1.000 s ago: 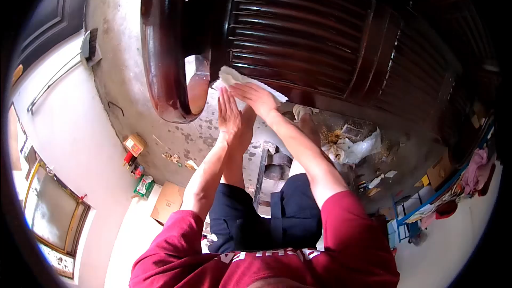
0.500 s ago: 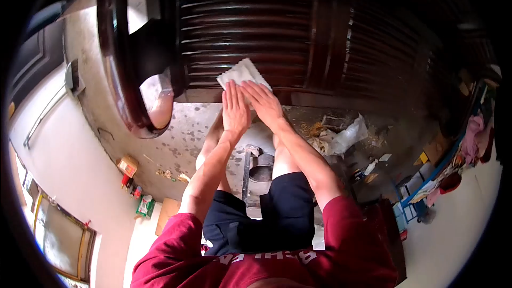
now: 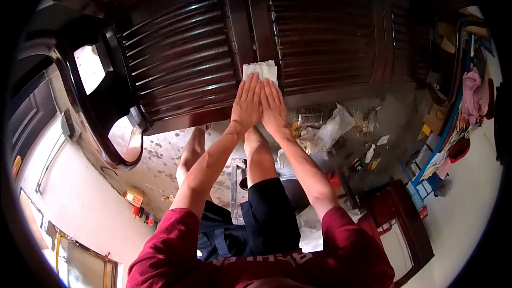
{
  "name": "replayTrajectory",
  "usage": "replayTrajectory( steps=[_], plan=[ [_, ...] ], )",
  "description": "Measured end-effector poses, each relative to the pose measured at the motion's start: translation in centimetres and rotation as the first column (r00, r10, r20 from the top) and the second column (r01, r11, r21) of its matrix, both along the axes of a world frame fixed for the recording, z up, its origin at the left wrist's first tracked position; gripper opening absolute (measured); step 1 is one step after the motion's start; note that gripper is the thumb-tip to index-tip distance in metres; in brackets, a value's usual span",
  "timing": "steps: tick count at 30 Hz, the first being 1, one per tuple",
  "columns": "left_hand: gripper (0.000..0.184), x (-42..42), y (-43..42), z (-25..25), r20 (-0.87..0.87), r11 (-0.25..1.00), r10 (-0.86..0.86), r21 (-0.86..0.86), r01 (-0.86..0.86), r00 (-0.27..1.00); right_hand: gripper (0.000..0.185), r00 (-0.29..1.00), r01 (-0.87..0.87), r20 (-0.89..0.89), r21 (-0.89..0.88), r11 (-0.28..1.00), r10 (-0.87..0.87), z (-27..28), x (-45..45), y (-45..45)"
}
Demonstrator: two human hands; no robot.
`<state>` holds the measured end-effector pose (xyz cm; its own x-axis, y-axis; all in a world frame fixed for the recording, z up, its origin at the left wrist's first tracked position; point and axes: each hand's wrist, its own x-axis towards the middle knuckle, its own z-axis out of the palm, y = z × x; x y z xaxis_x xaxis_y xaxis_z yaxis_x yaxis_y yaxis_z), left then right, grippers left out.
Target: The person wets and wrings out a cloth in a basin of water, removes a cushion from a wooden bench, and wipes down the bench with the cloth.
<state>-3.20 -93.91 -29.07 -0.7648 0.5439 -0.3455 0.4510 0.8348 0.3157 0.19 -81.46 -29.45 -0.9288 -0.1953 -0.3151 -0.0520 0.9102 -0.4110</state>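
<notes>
A white cloth [image 3: 260,68] with a wavy edge lies against the dark, glossy slatted wooden bench [image 3: 325,37], over the flat strip between two slatted panels. My left hand [image 3: 248,102] presses on the cloth's lower part with its fingers stretched out. Beside it, my right hand [image 3: 273,108] lies flat on the same cloth, fingers extended and touching the left ones. Both palms face down, and the part of the cloth beneath the fingers is hidden.
A curved wooden armrest [image 3: 74,90] stands at the left. Crumpled plastic [image 3: 333,130] and scraps lie on the floor below the bench. A blue rack [image 3: 426,173] with cloths is at the right, and a dark red wooden piece [image 3: 392,208] is at the lower right.
The view has shifted right along the bench. Both hands and the cloth have moved from the bench's armrest end, across the slatted panel, to the strip between the panels.
</notes>
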Motion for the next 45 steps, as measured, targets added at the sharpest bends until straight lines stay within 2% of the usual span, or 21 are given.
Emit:
replayTrajectory(
  steps=[2, 4, 7, 8, 11, 12, 13, 15, 17, 19, 20, 25, 27, 31, 33, 34, 35, 37, 43, 44, 45],
  plan=[
    [0.061, -0.8, -0.1, -0.3, -0.021, 0.999, -0.003, -0.045, 0.002, 1.000, 0.066, 0.999, 0.032, -0.022, -0.088, 0.996, -0.034, -0.4, -0.3, 0.1],
    [0.065, -2.0, -0.2, -0.5, -0.041, 0.994, -0.017, -0.107, 0.012, 0.999, 0.066, 0.998, 0.026, -0.050, -0.096, 0.995, -0.031, -0.2, -1.9, 0.0],
    [0.068, -5.0, -0.3, -0.7, 0.010, 0.993, -0.017, -0.114, 0.018, 1.000, 0.069, 0.995, 0.003, -0.103, -0.137, 0.991, -0.017, -0.4, -5.4, 0.6],
    [0.069, -6.0, -0.4, -1.2, -0.024, 0.996, 0.006, -0.084, -0.008, 1.000, 0.069, 0.993, -0.027, -0.116, -0.139, 0.990, 0.011, -0.4, -6.8, 0.7],
    [0.069, -10.4, -0.2, -1.3, -0.066, 0.968, -0.023, -0.252, 0.006, 0.998, 0.069, 0.985, -0.093, -0.153, -0.088, 0.992, 0.079, -0.7, -11.3, 0.8],
    [0.067, -11.7, -0.5, -2.3, -0.098, 0.984, 0.012, -0.176, -0.029, 0.995, 0.069, 0.983, -0.091, -0.165, -0.067, 0.994, 0.079, -1.2, -12.8, 0.6],
    [0.065, -13.5, -0.4, -2.1, -0.095, 0.973, -0.008, -0.232, -0.014, 0.995, 0.069, 0.980, -0.091, -0.180, -0.047, 0.995, 0.081, -1.4, -14.3, 0.4],
    [0.065, -16.5, -0.9, -3.6, -0.169, 0.988, -0.010, -0.153, -0.016, 0.986, 0.063, 0.984, -0.062, -0.171, -0.064, 0.996, 0.050, -2.0, -17.3, -0.1],
    [0.065, -19.8, -1.2, -4.6, -0.204, 0.992, 0.000, -0.122, -0.025, 0.979, 0.064, 0.970, -0.020, -0.244, -0.084, 0.996, -0.001, -3.1, -20.3, -0.4],
    [0.065, -22.5, -1.3, -4.6, -0.255, 0.982, -0.033, -0.187, -0.016, 0.966, 0.063, 0.963, -0.014, -0.271, -0.087, 0.996, -0.011, -4.3, -22.7, -0.7],
    [0.066, -23.4, -1.4, -5.2, -0.294, 0.994, -0.002, -0.105, -0.030, 0.956, 0.065, 0.952, -0.001, -0.304, -0.061, 0.998, -0.017, -4.8, -23.7, -0.8],
    [0.066, -23.9, -1.4, -5.2, -0.325, 0.997, -0.008, -0.072, -0.016, 0.946, 0.061, 0.941, 0.070, -0.323, -0.088, 0.994, -0.095, -4.9, -23.7, -1.5],
    [0.066, -22.5, -1.2, -4.2, -0.258, 0.961, -0.075, -0.277, 0.001, 0.963, 0.059, 0.952, 0.078, -0.287, -0.104, 0.992, -0.105, -4.4, -22.3, -1.6],
    [0.071, -16.7, -0.9, -3.9, -0.184, 0.982, -0.045, -0.191, 0.009, 0.982, 0.055, 0.979, 0.075, -0.186, -0.069, 0.995, -0.087, -2.4, -16.5, -1.1],
    [0.071, -14.2, -1.0, -3.7, -0.122, 0.996, -0.007, -0.085, -0.004, 0.993, 0.060, 0.986, 0.088, -0.135, -0.104, 0.991, -0.102, -1.6, -13.9, -1.0],
    [0.071, -13.7, -1.1, -3.5, -0.130, 0.997, -0.023, -0.082, 0.012, 0.991, 0.062, 0.987, 0.086, -0.128, -0.080, 0.993, -0.096, -1.4, -13.2, -1.1],
    [0.070, -13.7, -1.2, -3.6, -0.104, 1.000, -0.002, 0.013, 0.004, 0.995, 0.062, 0.987, 0.067, -0.138, -0.080, 0.995, -0.077, -1.5, -13.1, -1.1],
    [0.069, -14.6, -1.4, -3.9, -0.129, 0.996, -0.012, 0.084, 0.023, 0.992, 0.063, 0.995, 0.056, -0.083, 0.018, 0.998, -0.054, -1.7, -13.5, -1.1],
    [0.067, -20.8, -3.4, -5.3, -0.311, 1.000, 0.003, 0.005, -0.002, 0.951, 0.061, 0.979, -0.040, -0.203, -0.053, 0.998, 0.028, -4.0, -20.6, -2.3],
    [0.066, -21.9, -4.1, -5.6, -0.314, 0.995, 0.063, 0.090, -0.036, 0.947, 0.061, 0.960, -0.068, -0.275, -0.069, 0.995, 0.047, -4.3, -22.0, -2.8],
    [0.066, -22.5, -4.8, -5.6, -0.313, 0.995, 0.074, 0.084, -0.050, 0.947, 0.062, 0.937, -0.094, -0.345, -0.087, 0.992, 0.059, -4.6, -23.2, -3.6]
  ],
)
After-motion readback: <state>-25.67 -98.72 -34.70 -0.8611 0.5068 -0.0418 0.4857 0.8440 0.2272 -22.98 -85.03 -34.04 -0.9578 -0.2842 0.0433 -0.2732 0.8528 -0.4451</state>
